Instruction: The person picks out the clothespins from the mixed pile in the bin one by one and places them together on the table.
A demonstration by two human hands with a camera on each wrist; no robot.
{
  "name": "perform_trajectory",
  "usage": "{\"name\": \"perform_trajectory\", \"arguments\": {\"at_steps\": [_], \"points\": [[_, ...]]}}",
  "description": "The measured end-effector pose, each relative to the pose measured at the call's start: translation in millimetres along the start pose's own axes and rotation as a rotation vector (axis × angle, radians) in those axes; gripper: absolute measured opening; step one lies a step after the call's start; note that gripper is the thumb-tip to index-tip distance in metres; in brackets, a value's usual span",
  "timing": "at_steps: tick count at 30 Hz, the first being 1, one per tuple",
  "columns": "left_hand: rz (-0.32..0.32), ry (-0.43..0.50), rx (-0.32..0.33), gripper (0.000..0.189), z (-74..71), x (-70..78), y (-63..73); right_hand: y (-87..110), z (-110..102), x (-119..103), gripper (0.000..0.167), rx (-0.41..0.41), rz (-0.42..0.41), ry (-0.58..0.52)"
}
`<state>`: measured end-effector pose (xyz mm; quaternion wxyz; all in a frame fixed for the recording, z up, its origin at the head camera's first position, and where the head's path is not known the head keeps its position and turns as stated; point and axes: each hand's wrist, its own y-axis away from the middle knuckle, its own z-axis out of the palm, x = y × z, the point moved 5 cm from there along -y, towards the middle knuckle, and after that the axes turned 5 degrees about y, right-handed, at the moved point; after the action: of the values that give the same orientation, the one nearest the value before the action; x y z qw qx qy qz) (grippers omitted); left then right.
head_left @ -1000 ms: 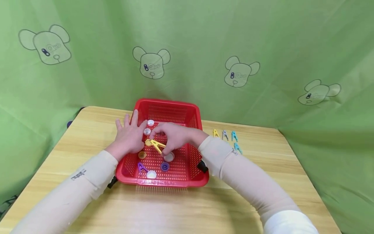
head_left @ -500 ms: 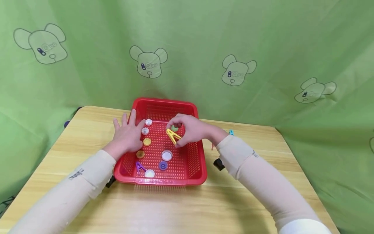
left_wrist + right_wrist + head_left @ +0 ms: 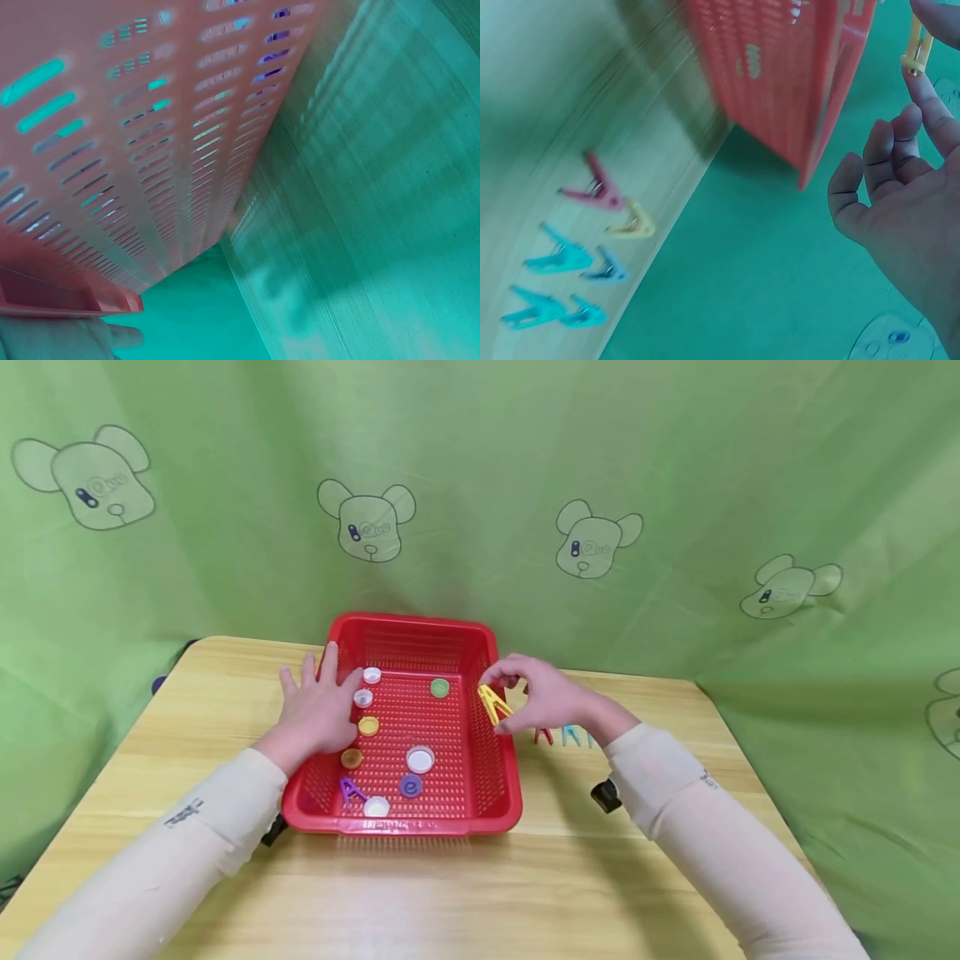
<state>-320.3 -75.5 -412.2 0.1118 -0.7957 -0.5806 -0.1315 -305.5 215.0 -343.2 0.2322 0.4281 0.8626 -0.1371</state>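
My left hand rests with spread, straight fingers on the left rim of the red plastic basket. Thumb and fingertips of my right hand pinch a yellow clothespin, held up over the basket's right rim. The right wrist view shows that clothespin between thumb and index finger. Inside the basket, a purple clothespin lies at the front left. Around it are several bottle caps, among them a green cap, a white cap and a blue cap.
On the wooden table right of the basket lie several clothespins, including a red clothespin, a pale yellow one and a turquoise one. A green curtain with bear outlines hangs behind the table.
My right hand has carried the yellow clothespin rightward from above the basket's left part to its right rim, uncovering the caps below. My left hand stays on the rim; the head view has shifted slightly.
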Motion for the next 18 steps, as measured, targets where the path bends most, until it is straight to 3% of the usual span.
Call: {"name": "perform_trajectory", "arguments": {"at_steps": [9, 18], "points": [[-0.001, 0.000, 0.002, 0.087, -2.1, -0.2, 1.7, 30.9, -3, 32, 0.056, 0.076, 0.074, -0.067], [0.005, 0.015, 0.001, 0.087, -0.8, 0.8, 2.0, 61.6, 10, 57, 0.059, 0.142, 0.162, -0.074]]}}
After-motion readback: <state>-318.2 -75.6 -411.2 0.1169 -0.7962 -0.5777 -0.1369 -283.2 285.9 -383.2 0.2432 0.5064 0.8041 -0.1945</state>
